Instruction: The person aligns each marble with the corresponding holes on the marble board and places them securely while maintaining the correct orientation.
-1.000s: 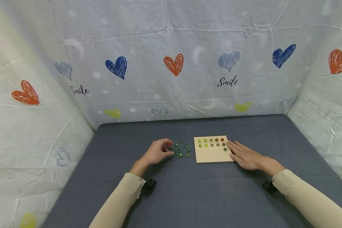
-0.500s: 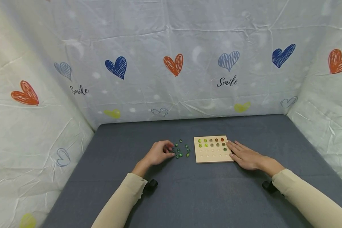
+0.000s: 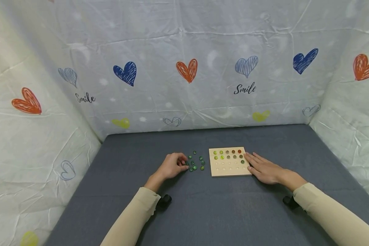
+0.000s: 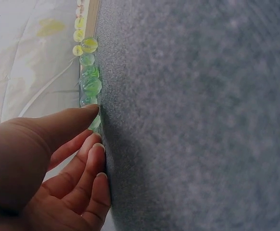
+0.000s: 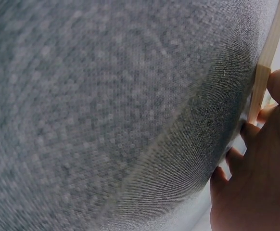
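A square wooden board (image 3: 230, 168) with rows of dimples lies mid-table. Green, grey and reddish marbles (image 3: 227, 154) fill its two far rows. Several loose green marbles (image 3: 196, 162) lie just left of it. My left hand (image 3: 173, 165) sits at the left edge of that cluster. In the left wrist view its thumb (image 4: 77, 118) and curled fingers (image 4: 89, 161) pinch a green marble (image 4: 96, 123), with more marbles (image 4: 90, 85) beyond. My right hand (image 3: 262, 167) lies flat, fingers straight, against the board's right edge (image 5: 260, 84).
The grey cloth table (image 3: 221, 212) is walled on three sides by white sheeting (image 3: 184, 68) printed with hearts. Small black objects sit by each forearm, one at the left (image 3: 165, 200) and one at the right (image 3: 288, 200).
My left hand's fingers have curled down and in toward the nearest loose marble. The right hand and the board have stayed put.
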A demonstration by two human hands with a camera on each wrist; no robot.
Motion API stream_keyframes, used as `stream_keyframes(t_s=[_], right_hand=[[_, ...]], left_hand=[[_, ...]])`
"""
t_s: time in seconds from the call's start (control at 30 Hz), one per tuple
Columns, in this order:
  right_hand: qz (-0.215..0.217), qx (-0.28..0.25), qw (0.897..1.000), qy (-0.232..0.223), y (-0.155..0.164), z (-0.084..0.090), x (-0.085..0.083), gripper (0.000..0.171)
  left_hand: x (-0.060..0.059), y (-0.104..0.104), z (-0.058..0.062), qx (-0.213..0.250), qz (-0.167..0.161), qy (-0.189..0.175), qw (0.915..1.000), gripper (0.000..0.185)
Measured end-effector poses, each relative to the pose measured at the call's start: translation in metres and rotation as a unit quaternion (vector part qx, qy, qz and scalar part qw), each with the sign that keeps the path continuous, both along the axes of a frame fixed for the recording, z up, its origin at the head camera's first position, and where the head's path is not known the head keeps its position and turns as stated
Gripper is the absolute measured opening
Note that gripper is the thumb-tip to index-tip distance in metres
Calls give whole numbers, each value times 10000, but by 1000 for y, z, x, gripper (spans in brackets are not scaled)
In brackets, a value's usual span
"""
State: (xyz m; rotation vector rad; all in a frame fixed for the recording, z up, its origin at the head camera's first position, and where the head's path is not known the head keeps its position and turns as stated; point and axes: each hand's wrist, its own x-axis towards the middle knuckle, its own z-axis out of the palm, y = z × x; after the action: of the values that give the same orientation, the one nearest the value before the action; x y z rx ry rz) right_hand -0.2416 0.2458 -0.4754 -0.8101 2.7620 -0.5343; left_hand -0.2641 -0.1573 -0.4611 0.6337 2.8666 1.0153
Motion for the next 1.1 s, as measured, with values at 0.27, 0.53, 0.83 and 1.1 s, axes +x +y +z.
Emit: stream_keyframes(t_s=[0.27,0.53,0.83,1.1], right_hand=[[-1,74,10000,-51,-3,7,4,60],[-11,105,9999,-38,-5,10,4,60],[45,86,9999,-38,-5,11,5,61],[25,151,9999,-45,-4,9,4,60]], left_hand=[[-1,2,-2,-36,114,-60,9999,13],[-2,3,-3,-13,95,8,10000,8],[0,0,-3,83,111,-7,9999,9],[1,-1,0,158,99,10,9998,9]])
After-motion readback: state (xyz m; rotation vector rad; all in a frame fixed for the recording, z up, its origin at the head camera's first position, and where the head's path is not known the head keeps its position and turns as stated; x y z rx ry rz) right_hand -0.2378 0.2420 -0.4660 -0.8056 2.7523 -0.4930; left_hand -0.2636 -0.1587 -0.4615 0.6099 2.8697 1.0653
